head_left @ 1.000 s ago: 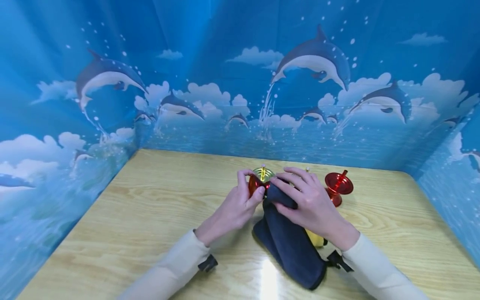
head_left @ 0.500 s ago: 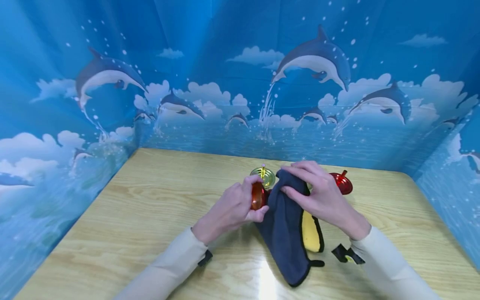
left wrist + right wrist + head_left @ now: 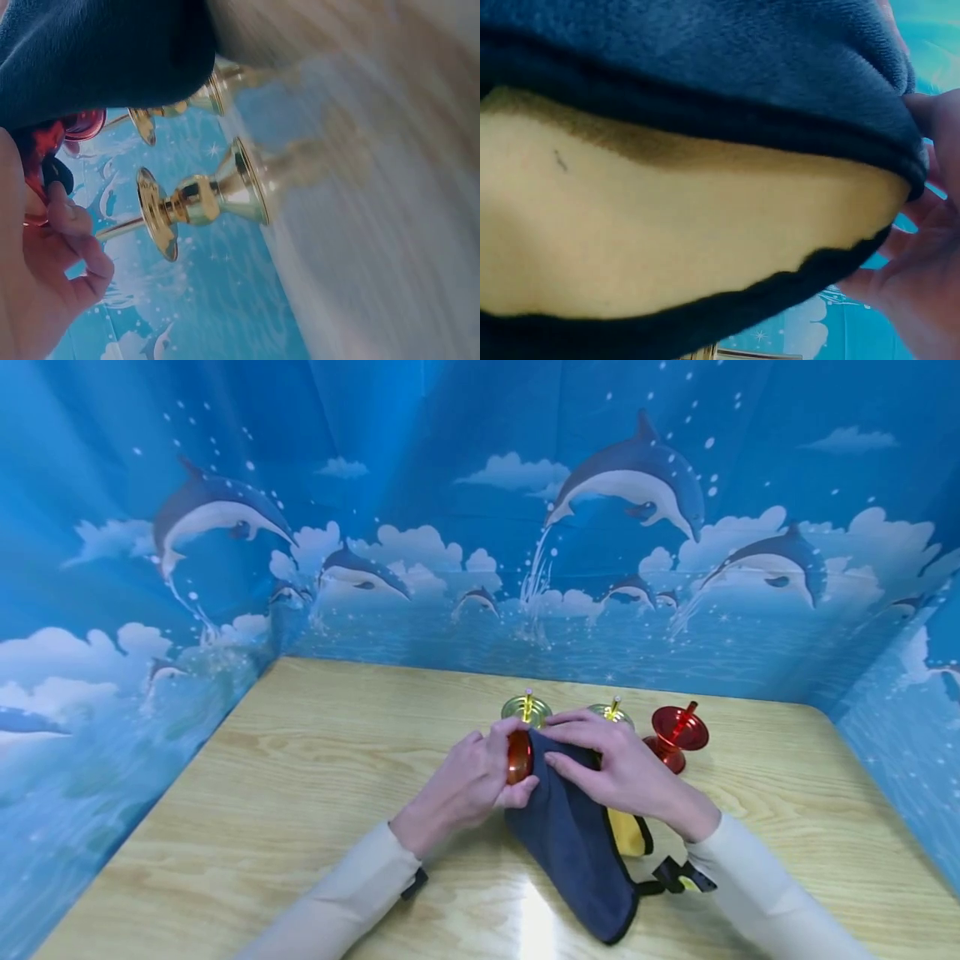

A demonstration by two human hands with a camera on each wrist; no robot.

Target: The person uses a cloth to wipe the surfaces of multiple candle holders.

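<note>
My left hand (image 3: 467,783) grips a shiny red candle holder (image 3: 519,758), whose round end shows between thumb and fingers. A navy cloth (image 3: 570,852) with a yellow underside and black edging drapes against the holder and hangs down toward me. My right hand (image 3: 618,767) holds the cloth at its upper end, right beside the red holder, most of which the cloth hides. In the right wrist view the fingers pinch the cloth's edge, and its pale yellow underside (image 3: 667,217) fills much of the picture. The left wrist view shows the red holder (image 3: 46,146) under the cloth.
Behind my hands stand two gold candle holders, one on the left (image 3: 527,711) and one partly hidden (image 3: 617,714). Another red candle holder (image 3: 678,733) stands to their right. The wooden table (image 3: 322,760) meets a blue dolphin-print curtain (image 3: 420,568) at its back and sides.
My left hand has turned the red holder so its round end faces me. My right hand lifted the cloth up and right, then came back left and down against the holder.
</note>
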